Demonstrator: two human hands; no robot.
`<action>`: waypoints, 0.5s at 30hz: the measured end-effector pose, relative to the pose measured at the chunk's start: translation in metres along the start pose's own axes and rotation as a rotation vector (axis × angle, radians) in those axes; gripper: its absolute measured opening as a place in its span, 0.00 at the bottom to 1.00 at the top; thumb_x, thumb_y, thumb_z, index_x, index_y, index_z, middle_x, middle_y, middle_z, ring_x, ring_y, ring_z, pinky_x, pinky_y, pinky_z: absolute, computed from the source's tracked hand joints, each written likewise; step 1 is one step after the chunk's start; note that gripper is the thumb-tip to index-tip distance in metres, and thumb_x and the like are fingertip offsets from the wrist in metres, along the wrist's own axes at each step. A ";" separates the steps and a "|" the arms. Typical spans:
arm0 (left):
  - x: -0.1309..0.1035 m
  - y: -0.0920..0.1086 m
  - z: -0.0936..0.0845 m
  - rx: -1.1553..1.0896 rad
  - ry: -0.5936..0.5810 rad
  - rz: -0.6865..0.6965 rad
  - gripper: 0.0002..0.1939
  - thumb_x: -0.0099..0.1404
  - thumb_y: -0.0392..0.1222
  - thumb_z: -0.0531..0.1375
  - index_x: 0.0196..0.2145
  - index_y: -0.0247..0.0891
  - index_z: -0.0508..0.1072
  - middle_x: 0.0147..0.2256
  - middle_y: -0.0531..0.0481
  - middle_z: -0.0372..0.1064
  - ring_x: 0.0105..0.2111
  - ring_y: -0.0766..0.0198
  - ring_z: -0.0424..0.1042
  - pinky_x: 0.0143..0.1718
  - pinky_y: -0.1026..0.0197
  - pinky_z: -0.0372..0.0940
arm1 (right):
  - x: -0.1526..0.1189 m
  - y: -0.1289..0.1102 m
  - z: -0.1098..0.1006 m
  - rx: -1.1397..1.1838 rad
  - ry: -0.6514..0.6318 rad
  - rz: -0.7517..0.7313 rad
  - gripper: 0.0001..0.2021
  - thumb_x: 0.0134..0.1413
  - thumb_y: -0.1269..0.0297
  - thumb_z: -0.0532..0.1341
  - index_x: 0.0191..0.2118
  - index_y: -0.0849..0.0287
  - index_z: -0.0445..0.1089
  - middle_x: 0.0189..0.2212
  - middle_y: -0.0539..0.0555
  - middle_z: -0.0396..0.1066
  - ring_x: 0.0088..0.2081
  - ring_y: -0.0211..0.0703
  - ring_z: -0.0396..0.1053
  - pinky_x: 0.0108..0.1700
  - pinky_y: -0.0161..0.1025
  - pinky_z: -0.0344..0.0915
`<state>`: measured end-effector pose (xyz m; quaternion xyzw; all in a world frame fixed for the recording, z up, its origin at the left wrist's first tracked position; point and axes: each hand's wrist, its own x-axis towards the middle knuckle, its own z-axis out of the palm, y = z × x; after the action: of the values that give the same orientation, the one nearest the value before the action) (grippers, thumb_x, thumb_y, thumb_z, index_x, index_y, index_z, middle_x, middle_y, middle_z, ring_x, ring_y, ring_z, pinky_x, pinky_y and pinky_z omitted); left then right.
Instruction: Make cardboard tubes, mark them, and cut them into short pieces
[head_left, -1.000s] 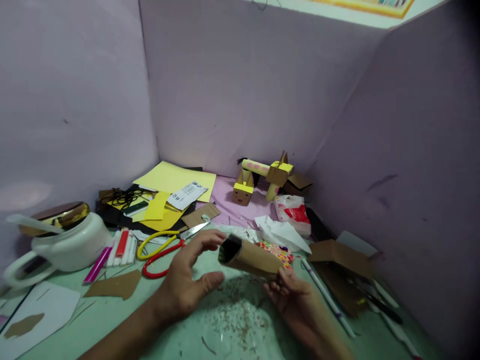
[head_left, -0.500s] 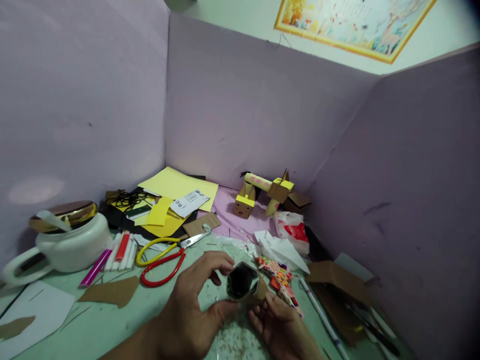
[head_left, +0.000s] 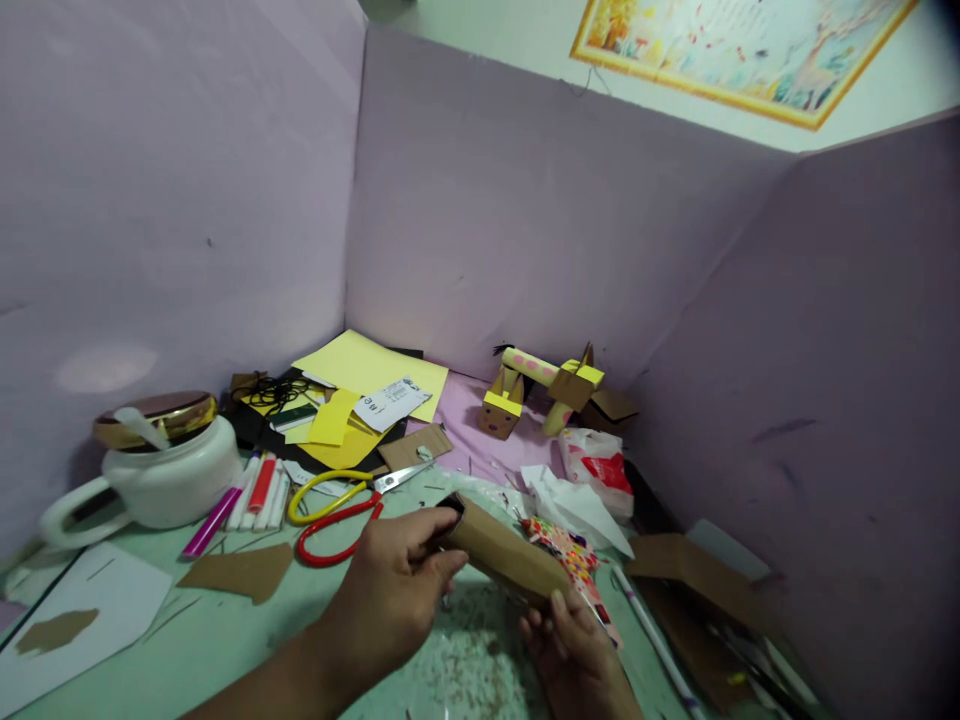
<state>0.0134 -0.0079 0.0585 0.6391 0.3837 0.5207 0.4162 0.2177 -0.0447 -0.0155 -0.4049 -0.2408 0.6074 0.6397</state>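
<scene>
A brown cardboard tube (head_left: 504, 556) is held just above the green table between both hands. My left hand (head_left: 397, 592) pinches its upper left end, fingers curled over the rim. My right hand (head_left: 570, 650) grips the lower right end from below, near the frame's bottom edge. The tube lies tilted, left end higher. Fine brown scraps (head_left: 472, 680) litter the table under the hands.
Scissors with yellow and red handles (head_left: 337, 505) lie left of the tube. Markers (head_left: 247, 495), a white pot with a gold lid (head_left: 154, 465), yellow paper (head_left: 367, 370), a cardboard animal figure (head_left: 544, 385), crumpled white paper (head_left: 577, 505) and cardboard pieces (head_left: 694, 570) surround them. Purple partition walls (head_left: 525, 220) enclose the table.
The tube turned from its dark open end facing me to lying sideways, and my left hand closed onto its left end. The camera view shifted slightly leftward.
</scene>
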 end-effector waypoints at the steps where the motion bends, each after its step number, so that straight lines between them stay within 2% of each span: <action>1: 0.000 0.000 -0.001 0.045 -0.003 0.020 0.05 0.57 0.35 0.57 0.28 0.37 0.73 0.19 0.55 0.67 0.17 0.69 0.66 0.16 0.69 0.61 | -0.002 0.000 0.003 0.002 0.030 0.006 0.18 0.36 0.61 0.75 0.36 0.56 0.72 0.23 0.45 0.73 0.24 0.34 0.71 0.30 0.33 0.72; 4: -0.001 0.001 -0.003 0.233 0.052 0.158 0.08 0.57 0.32 0.56 0.22 0.37 0.69 0.18 0.56 0.64 0.17 0.70 0.64 0.17 0.69 0.60 | -0.005 -0.001 0.009 -0.030 0.114 0.040 0.21 0.34 0.56 0.75 0.35 0.56 0.71 0.18 0.42 0.69 0.18 0.34 0.68 0.18 0.29 0.65; 6: -0.004 0.002 -0.004 0.334 0.085 0.326 0.08 0.59 0.30 0.55 0.25 0.37 0.69 0.20 0.55 0.66 0.19 0.70 0.66 0.20 0.68 0.61 | -0.004 -0.001 0.009 -0.091 0.183 0.021 0.22 0.34 0.53 0.75 0.36 0.56 0.71 0.19 0.42 0.69 0.16 0.32 0.65 0.13 0.26 0.58; 8: -0.007 0.002 -0.004 0.410 0.083 0.498 0.10 0.60 0.27 0.52 0.32 0.37 0.70 0.24 0.52 0.68 0.23 0.68 0.68 0.23 0.67 0.64 | -0.004 -0.003 0.006 -0.207 0.270 -0.114 0.23 0.35 0.54 0.74 0.40 0.55 0.71 0.26 0.45 0.73 0.19 0.31 0.66 0.16 0.26 0.60; 10: -0.011 0.001 -0.002 0.516 0.056 0.635 0.16 0.60 0.24 0.48 0.41 0.35 0.69 0.29 0.47 0.71 0.27 0.64 0.71 0.25 0.65 0.67 | -0.006 -0.009 0.004 -0.396 0.313 -0.337 0.23 0.38 0.56 0.73 0.44 0.53 0.72 0.36 0.48 0.75 0.28 0.34 0.71 0.26 0.29 0.67; 12: -0.016 0.001 0.003 0.657 0.035 0.756 0.19 0.60 0.24 0.46 0.46 0.31 0.67 0.32 0.43 0.72 0.28 0.60 0.73 0.24 0.62 0.68 | -0.013 -0.020 0.008 -0.613 0.210 -0.549 0.25 0.43 0.57 0.71 0.49 0.51 0.70 0.47 0.52 0.73 0.42 0.42 0.72 0.41 0.35 0.69; 14: -0.020 0.001 0.009 0.777 0.036 0.863 0.18 0.62 0.26 0.45 0.46 0.29 0.67 0.30 0.41 0.73 0.26 0.58 0.73 0.21 0.61 0.67 | -0.023 -0.031 0.018 -0.788 -0.016 -0.701 0.30 0.46 0.54 0.69 0.57 0.48 0.65 0.57 0.55 0.66 0.56 0.52 0.64 0.55 0.46 0.63; 15: -0.023 0.001 0.013 0.814 0.044 0.898 0.18 0.63 0.27 0.44 0.46 0.29 0.67 0.29 0.42 0.72 0.24 0.58 0.72 0.19 0.61 0.66 | -0.029 -0.035 0.025 -0.844 -0.110 -0.773 0.33 0.47 0.51 0.68 0.59 0.47 0.62 0.60 0.55 0.62 0.60 0.56 0.58 0.59 0.51 0.58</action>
<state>0.0225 -0.0308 0.0501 0.8356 0.2535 0.4697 -0.1301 0.2137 -0.0653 0.0327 -0.4756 -0.6258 0.2008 0.5847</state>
